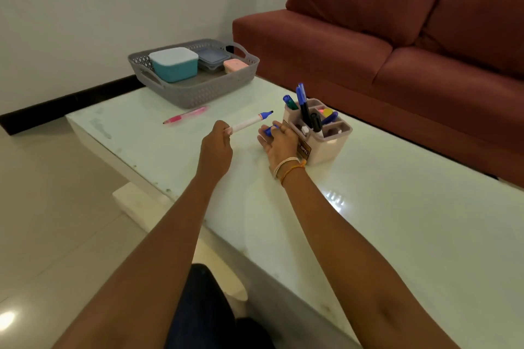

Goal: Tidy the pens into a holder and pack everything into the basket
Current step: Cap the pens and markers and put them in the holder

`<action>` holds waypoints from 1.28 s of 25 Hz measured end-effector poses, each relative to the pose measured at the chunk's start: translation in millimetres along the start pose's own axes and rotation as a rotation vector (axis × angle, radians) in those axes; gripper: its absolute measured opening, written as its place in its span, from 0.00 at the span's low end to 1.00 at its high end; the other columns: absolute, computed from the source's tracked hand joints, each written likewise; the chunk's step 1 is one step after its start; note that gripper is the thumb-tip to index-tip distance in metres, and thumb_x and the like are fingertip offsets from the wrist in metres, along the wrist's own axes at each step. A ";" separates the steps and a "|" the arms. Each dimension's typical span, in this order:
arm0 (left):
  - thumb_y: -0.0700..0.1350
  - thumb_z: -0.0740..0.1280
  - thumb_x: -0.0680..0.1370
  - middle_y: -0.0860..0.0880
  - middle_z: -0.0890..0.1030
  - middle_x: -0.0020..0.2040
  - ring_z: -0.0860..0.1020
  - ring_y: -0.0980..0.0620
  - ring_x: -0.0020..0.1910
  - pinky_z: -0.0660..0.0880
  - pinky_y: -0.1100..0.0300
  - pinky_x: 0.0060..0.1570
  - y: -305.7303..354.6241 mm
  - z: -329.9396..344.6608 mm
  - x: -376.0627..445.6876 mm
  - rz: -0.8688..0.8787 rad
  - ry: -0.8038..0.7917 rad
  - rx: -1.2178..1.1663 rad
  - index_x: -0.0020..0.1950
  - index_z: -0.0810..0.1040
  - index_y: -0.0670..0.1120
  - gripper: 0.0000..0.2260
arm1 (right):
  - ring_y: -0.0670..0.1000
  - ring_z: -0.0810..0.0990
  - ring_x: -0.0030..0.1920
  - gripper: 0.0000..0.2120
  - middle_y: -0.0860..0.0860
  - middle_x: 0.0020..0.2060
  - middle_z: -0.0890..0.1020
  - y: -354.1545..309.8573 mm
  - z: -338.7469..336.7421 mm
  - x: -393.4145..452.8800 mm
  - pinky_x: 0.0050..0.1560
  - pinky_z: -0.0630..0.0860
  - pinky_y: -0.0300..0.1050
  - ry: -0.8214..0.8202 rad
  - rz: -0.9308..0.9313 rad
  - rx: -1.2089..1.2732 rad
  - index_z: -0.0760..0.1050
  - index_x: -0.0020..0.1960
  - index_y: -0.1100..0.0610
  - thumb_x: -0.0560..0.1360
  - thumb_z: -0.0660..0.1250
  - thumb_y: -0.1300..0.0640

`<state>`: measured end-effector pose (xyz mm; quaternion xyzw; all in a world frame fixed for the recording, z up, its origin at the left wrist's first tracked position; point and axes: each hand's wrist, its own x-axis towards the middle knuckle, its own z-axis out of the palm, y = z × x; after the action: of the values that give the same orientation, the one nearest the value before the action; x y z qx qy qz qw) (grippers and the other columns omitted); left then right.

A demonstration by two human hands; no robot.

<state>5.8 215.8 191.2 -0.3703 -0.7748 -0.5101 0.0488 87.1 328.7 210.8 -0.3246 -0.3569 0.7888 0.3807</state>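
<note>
My left hand grips the tail of a white marker with a blue collar and a bare black tip, held above the table and pointing toward the pen holder. My right hand rests next to the holder's left side, its fingers around a small blue cap. The beige pen holder has several compartments and carries several blue and black markers and a yellow one. A pink pen lies on the table in front of the grey basket.
The basket holds a teal box with a white lid, a clear blue-grey box and a small pink box. A dark red sofa stands behind the white glossy table. My knee shows below the table edge.
</note>
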 end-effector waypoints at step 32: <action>0.40 0.57 0.80 0.48 0.75 0.34 0.71 0.48 0.34 0.64 0.59 0.36 2.8 -9.8 -12.9 -0.076 -0.096 -0.005 0.50 0.81 0.41 0.12 | 0.55 0.79 0.54 0.16 0.54 0.42 0.82 -0.6 -4.4 -1.5 0.64 0.74 0.53 -0.023 -0.058 0.024 0.72 0.66 0.64 0.79 0.61 0.64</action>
<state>13.9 201.5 192.2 -0.3649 -0.7883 -0.4953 -0.0089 91.5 329.1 209.3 -0.3006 -0.3610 0.7854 0.4031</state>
